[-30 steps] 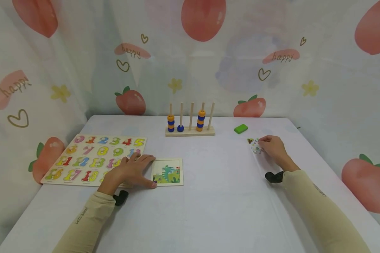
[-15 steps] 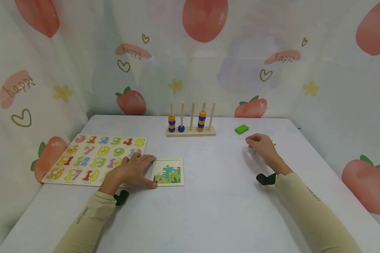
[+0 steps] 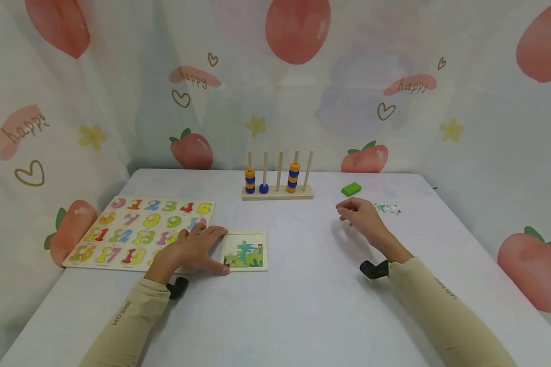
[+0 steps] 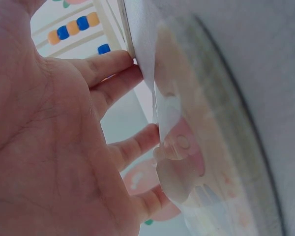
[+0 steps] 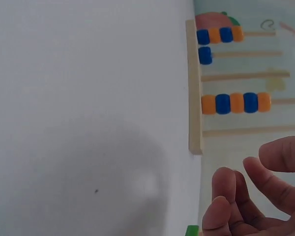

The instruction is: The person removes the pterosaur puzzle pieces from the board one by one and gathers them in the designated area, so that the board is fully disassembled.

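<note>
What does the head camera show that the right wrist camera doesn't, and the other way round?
Only the head view: the left hand, the number board, the framed dinosaur picture and a small patterned piece beside the right hand.

Only the right wrist view: a small dark speck on the white tabletop.

Both: that tabletop, the right hand, the bead rack and something green, a whole green block from the head, only a sliver at the wrist view's bottom edge.

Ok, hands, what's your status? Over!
Left hand touching dinosaur puzzle. Right hand hovering, nothing seen in it. Green block beyond, not between hand and puzzle.
</note>
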### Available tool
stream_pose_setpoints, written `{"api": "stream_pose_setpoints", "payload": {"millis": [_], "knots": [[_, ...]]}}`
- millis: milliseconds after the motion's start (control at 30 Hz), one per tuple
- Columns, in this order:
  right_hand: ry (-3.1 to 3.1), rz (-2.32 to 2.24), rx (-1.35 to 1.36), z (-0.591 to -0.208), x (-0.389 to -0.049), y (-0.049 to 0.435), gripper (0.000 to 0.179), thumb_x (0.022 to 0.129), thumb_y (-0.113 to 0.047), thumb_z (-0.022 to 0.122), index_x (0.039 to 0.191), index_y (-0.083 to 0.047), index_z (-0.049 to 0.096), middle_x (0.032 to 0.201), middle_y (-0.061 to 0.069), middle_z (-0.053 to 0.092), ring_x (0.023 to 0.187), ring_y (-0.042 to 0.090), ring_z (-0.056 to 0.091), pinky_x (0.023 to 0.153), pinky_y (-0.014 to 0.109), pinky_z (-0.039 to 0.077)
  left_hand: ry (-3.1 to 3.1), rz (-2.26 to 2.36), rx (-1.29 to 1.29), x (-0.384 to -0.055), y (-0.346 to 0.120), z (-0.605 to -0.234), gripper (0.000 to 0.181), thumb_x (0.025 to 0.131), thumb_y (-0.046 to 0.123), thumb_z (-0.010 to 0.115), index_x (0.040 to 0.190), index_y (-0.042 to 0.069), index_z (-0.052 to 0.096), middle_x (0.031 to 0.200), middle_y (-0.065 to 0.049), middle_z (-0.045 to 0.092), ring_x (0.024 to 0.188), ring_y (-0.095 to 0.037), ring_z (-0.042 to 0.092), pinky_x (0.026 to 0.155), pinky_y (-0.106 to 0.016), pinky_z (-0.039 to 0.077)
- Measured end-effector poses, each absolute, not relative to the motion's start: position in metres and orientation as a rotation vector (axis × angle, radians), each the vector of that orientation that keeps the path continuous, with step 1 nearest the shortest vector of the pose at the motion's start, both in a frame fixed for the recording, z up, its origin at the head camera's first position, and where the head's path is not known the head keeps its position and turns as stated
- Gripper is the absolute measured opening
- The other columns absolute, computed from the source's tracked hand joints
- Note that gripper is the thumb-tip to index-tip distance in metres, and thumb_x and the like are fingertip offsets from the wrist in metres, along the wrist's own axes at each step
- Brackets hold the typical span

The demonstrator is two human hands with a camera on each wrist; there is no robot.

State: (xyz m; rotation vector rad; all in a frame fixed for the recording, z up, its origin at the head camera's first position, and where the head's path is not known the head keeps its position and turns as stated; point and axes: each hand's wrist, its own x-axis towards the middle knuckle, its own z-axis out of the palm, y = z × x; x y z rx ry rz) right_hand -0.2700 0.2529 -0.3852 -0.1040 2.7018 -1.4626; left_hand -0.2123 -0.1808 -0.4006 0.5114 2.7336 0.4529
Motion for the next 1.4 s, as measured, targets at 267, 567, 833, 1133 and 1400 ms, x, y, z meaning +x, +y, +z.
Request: {"api": "stream_pose_setpoints", "payload": {"millis": [267, 567, 833, 1133, 1400], "knots": [[2.682, -1.467, -0.204, -0.384, -0.267, 0.228, 0.036, 0.111, -0.019, 0.058, 0.135, 0.007, 0.063, 0.123, 0.027, 0.067, 0.107, 0.035, 0.065, 0.089, 0.042, 0.054, 2.742, 0.448, 0.501, -0.211, -0.181, -0.398, 0.104, 0.083, 0.059, 0.086, 0.164, 0.012, 0.041, 0.169, -0.012, 0.036, 0.157, -0.048, 0.017, 0.119, -0.076, 0.014], [2.66, -1.412, -0.269, -0.388, -0.26, 0.208, 0.032, 0.11, -0.016, 0.059, 0.132, 0.006, 0.065, 0.121, 0.024, 0.069, 0.104, 0.036, 0.067, 0.087, 0.041, 0.056, 2.742, 0.438, 0.515, -0.214, -0.182, -0.406, 0.106, 0.082, 0.061, 0.085, 0.165, 0.013, 0.04, 0.17, -0.012, 0.035, 0.158, -0.049, 0.012, 0.119, -0.077, 0.012], [2.622, -1.391, -0.356, -0.39, -0.254, 0.192, 0.031, 0.109, -0.016, 0.06, 0.131, 0.005, 0.066, 0.118, 0.022, 0.07, 0.101, 0.032, 0.069, 0.084, 0.04, 0.056, 2.778, 0.444, 0.518, -0.221, -0.185, -0.418, 0.107, 0.08, 0.059, 0.087, 0.165, 0.014, 0.04, 0.17, -0.01, 0.036, 0.159, -0.048, 0.013, 0.119, -0.078, 0.012], [2.562, -1.355, -0.439, -0.388, -0.245, 0.164, 0.029, 0.109, -0.017, 0.062, 0.129, 0.004, 0.067, 0.118, 0.018, 0.071, 0.097, 0.026, 0.069, 0.085, 0.04, 0.057, 2.761, 0.442, 0.508, -0.217, -0.184, -0.412, 0.107, 0.082, 0.06, 0.086, 0.166, 0.014, 0.039, 0.171, -0.01, 0.034, 0.159, -0.047, 0.013, 0.12, -0.076, 0.012], [2.5, -1.358, -0.516, -0.387, -0.239, 0.141, 0.03, 0.109, -0.016, 0.062, 0.131, 0.003, 0.067, 0.118, 0.016, 0.069, 0.094, 0.022, 0.068, 0.083, 0.034, 0.057, 2.747, 0.427, 0.509, -0.211, -0.182, -0.402, 0.105, 0.083, 0.063, 0.084, 0.165, 0.013, 0.04, 0.17, -0.012, 0.036, 0.156, -0.049, 0.018, 0.119, -0.077, 0.015]]}}
